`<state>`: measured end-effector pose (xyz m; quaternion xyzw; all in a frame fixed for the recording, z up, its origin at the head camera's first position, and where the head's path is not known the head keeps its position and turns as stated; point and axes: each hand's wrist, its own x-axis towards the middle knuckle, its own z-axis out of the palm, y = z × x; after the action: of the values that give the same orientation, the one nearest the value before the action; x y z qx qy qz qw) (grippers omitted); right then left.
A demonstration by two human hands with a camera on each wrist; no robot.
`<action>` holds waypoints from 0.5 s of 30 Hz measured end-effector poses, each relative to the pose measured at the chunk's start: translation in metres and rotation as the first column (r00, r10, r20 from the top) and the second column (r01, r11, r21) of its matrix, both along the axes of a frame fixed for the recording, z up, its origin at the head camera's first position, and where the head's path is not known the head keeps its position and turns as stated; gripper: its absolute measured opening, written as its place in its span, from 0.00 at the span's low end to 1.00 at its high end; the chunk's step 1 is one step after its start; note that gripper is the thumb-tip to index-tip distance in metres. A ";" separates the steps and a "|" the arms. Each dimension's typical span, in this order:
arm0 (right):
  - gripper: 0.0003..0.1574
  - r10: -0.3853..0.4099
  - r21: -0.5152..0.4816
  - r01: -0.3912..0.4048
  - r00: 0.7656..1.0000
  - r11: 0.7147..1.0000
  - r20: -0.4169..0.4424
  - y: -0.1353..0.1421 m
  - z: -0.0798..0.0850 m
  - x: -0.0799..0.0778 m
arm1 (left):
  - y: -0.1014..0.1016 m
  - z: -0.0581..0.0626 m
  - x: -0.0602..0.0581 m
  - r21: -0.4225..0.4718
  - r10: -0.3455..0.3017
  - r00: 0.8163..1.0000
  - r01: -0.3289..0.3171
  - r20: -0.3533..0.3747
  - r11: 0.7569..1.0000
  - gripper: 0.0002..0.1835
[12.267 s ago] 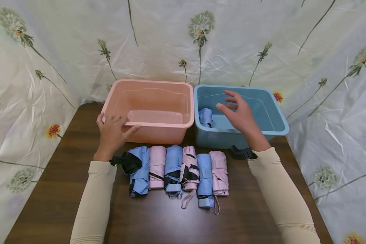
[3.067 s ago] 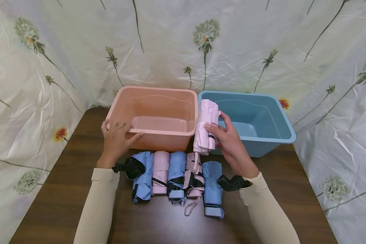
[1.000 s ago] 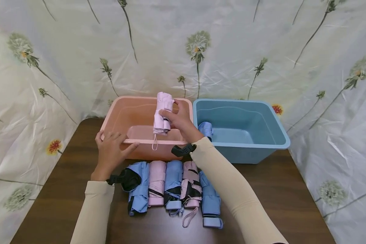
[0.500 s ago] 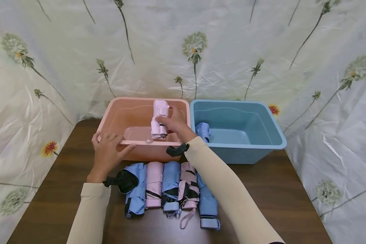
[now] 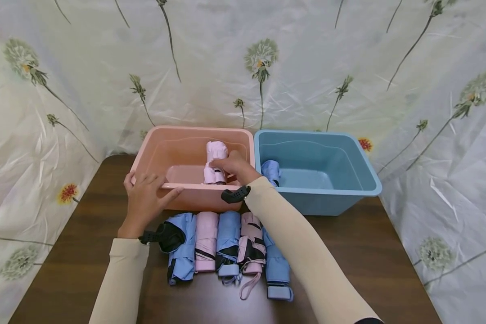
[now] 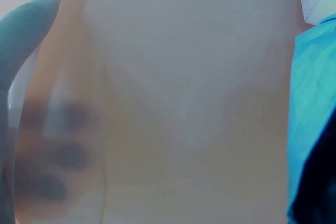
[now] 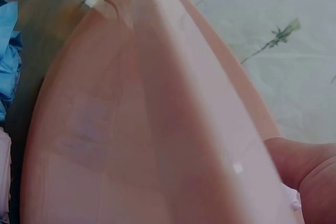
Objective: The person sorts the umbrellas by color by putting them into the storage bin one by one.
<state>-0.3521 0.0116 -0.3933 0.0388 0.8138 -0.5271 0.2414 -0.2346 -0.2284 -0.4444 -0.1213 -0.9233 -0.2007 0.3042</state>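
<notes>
My right hand (image 5: 236,167) holds a folded pink umbrella (image 5: 216,150) by its side, low inside the peach-pink plastic bin (image 5: 198,198). The umbrella leans close behind the front wall, its lower end partly hidden by the rim. My left hand (image 5: 143,200) grips the bin's front rim near the left corner. In the left wrist view, its thumb (image 6: 29,30) lies outside and its other fingertips show dimly through the wall. The right wrist view shows the right thumb (image 7: 296,161) beyond the rim, with a sliver of the umbrella below it.
A blue bin (image 5: 320,202) stands right of the pink one, with a folded blue umbrella (image 5: 270,170) at its left end. Before the bins lies a row of folded umbrellas, alternating blue (image 5: 228,234) and pink (image 5: 206,240). The right sleeve overlaps the rightmost blue umbrella (image 5: 278,270).
The pink umbrella, at the row's right end at first, was lifted by my right hand, carried left and lowered into the pink bin. My left hand stays on the rim.
</notes>
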 end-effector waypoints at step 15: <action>0.38 0.025 -0.139 -0.027 1.000 0.990 -0.017 -0.001 -0.001 -0.001 | 0.001 0.001 0.000 0.001 -0.001 1.000 0.001 0.003 1.000 0.23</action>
<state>-0.3535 0.0105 -0.3938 0.0074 0.7774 -0.5796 0.2444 -0.2346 -0.2277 -0.4429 -0.1210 -0.9236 -0.2016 0.3027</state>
